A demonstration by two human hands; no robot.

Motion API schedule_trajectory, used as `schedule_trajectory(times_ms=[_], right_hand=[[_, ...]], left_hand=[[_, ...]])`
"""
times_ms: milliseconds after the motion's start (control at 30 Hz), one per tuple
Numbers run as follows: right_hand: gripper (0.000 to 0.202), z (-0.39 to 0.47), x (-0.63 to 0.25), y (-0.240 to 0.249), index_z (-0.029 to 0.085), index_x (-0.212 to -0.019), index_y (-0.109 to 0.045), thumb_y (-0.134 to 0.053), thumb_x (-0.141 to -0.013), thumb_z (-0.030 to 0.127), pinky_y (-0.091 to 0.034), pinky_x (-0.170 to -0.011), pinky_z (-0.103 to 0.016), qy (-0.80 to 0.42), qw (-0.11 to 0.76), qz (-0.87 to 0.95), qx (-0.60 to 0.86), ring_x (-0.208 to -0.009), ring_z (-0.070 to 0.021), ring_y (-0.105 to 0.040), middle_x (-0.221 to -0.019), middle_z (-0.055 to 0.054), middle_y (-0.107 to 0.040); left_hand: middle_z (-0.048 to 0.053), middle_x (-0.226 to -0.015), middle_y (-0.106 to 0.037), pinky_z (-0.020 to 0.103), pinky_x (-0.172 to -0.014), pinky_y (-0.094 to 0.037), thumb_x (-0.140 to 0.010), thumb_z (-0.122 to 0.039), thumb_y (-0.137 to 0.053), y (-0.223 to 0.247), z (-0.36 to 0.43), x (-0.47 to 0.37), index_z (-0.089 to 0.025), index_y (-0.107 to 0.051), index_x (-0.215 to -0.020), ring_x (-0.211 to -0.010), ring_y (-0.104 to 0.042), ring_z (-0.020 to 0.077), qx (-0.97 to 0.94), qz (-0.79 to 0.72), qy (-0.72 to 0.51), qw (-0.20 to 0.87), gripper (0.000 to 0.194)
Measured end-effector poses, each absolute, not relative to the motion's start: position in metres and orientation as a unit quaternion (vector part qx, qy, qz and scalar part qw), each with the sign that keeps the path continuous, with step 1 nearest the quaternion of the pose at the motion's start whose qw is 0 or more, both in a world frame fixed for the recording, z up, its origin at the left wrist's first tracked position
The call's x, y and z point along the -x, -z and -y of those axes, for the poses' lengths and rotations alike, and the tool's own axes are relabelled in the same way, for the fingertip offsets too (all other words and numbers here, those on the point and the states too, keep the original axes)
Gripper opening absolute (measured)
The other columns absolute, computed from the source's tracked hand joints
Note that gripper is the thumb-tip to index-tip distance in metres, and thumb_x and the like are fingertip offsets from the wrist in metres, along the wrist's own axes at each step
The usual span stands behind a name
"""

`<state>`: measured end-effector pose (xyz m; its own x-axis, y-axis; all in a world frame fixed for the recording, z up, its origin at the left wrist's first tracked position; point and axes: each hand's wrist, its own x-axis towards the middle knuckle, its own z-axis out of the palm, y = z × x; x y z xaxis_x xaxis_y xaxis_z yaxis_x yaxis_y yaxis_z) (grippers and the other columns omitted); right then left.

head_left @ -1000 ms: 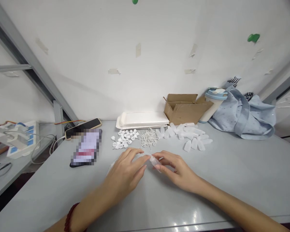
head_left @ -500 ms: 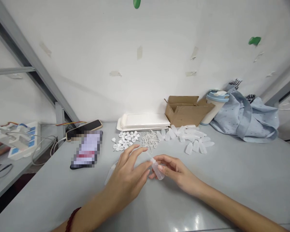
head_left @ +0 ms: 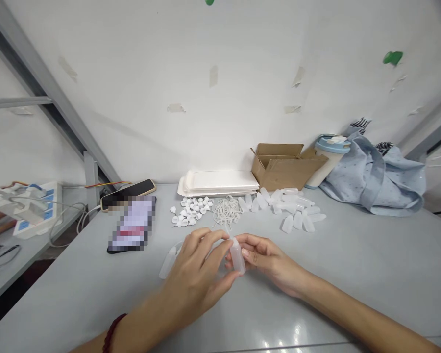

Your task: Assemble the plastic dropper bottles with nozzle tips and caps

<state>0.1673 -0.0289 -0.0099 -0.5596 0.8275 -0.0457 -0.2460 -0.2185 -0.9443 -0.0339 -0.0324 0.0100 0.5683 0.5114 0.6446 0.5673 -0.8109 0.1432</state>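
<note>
Gray tabletop (head_left: 338,269) is extending beneath both hands. Far right: loose translucent bottles (head_left: 297,219) are lying clustered. Near center, left hand (head_left: 194,272) and right hand (head_left: 275,264) are grasping one translucent plastic bottle (head_left: 237,258), slightly tilted: left forefinger at neck, thumb at base; right fingers are holding its right side. Farther left, small white caps (head_left: 185,212) are lying heaped.
</note>
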Motion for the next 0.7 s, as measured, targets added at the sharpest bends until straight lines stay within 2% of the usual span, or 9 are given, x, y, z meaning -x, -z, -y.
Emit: schedule_trajectory(times_ms=[167,300,467,600,700], right_hand=[[0.026,0.029,-0.166,0.01,0.019,-0.115,-0.06,-0.053,-0.092,0.03,-0.047,-0.082,-0.033,-0.746,0.366,0.487,0.27,-0.091,-0.0178,-0.064,-0.098,-0.008,-0.067],[0.028,0.029,-0.165,0.01,0.019,-0.118,-0.058,-0.053,-0.092,0.03,-0.047,-0.082,-0.034,-0.742,0.358,0.499,0.27,-0.091,-0.0178,-0.064,-0.1,-0.008,-0.066],[0.037,0.034,-0.165,0.006,0.022,-0.124,-0.052,-0.059,-0.089,0.028,-0.046,-0.085,-0.032,-0.665,0.368,0.581,0.291,-0.092,-0.0158,-0.062,-0.11,-0.007,-0.063],[0.044,0.038,-0.163,0.008,0.023,-0.129,-0.047,-0.06,-0.087,0.027,-0.047,-0.089,-0.035,-0.575,0.367,0.646,0.341,-0.105,-0.019,-0.058,-0.115,-0.008,-0.061],[0.053,0.039,-0.163,0.012,0.024,-0.133,-0.042,-0.062,-0.085,0.029,-0.048,-0.088,-0.036,-0.561,0.339,0.665,0.359,-0.104,-0.0201,-0.058,-0.119,-0.009,-0.058]], left_hand=[[0.013,-0.116,-0.061,0.041,-0.081,-0.05,-0.084,-0.022,-0.062,-0.007,0.031,0.033,-0.01,-0.047,-0.121,-0.105,-0.05,0.0281,0.913,0.269,0.302,0.051,0.041],[0.011,-0.116,-0.062,0.043,-0.081,-0.051,-0.084,-0.016,-0.058,-0.003,0.031,0.035,-0.011,-0.048,-0.121,-0.105,-0.053,0.0279,0.911,0.268,0.307,0.062,0.038],[0.01,-0.112,-0.063,0.043,-0.08,-0.051,-0.083,-0.01,-0.054,-0.002,0.03,0.035,-0.013,-0.052,-0.116,-0.103,-0.055,0.0278,0.908,0.268,0.314,0.078,0.033],[0.011,-0.112,-0.064,0.043,-0.078,-0.051,-0.083,-0.007,-0.052,0.0,0.029,0.034,-0.012,-0.054,-0.113,-0.101,-0.055,0.0282,0.908,0.262,0.306,0.112,0.03],[0.011,-0.111,-0.064,0.044,-0.082,-0.049,-0.085,-0.01,-0.052,-0.001,0.029,0.035,-0.013,-0.054,-0.115,-0.103,-0.054,0.0281,0.915,0.271,0.277,0.11,0.031]])
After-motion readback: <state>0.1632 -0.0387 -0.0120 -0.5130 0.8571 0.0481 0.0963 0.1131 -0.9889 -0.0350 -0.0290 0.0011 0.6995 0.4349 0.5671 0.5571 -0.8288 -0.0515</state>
